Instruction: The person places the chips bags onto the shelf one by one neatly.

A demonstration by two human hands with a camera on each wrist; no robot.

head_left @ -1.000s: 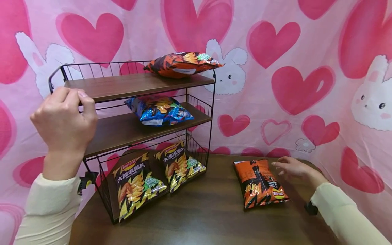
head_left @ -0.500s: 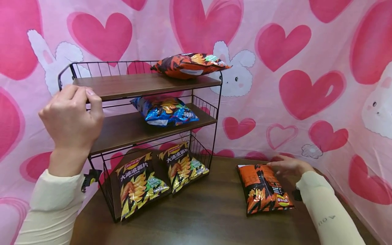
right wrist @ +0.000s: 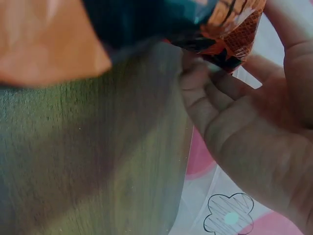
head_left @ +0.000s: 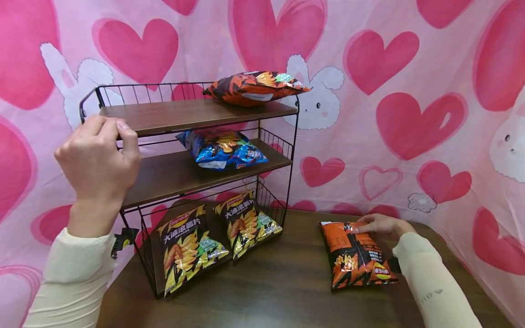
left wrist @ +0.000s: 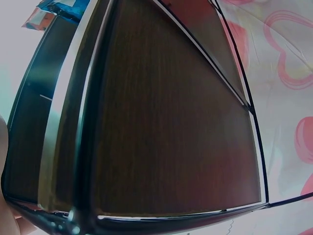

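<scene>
My left hand (head_left: 98, 159) is curled at the front left corner of the top board of a black wire shelf rack (head_left: 197, 113); its fingers (left wrist: 4, 181) show at the left edge of the left wrist view, against the frame. On the table to the right lies an orange-and-black chip bag (head_left: 356, 255), back side up. My right hand (head_left: 385, 226) grips its far right corner, thumb on top. From the right wrist view, the fingers (right wrist: 198, 93) curl under that corner of the bag.
Another orange chip bag (head_left: 256, 89) lies on the top board. A blue chip bag (head_left: 225, 152) rests on the middle one. Two black-and-yellow chip bags (head_left: 188, 250) lean on the bottom level. The brown table (head_left: 283, 278) meets a pink heart-print backdrop (head_left: 352, 136).
My right hand has moved left onto the orange chip bag's far corner and taken hold of it. The head view has shifted slightly; my left hand stays at the rack.
</scene>
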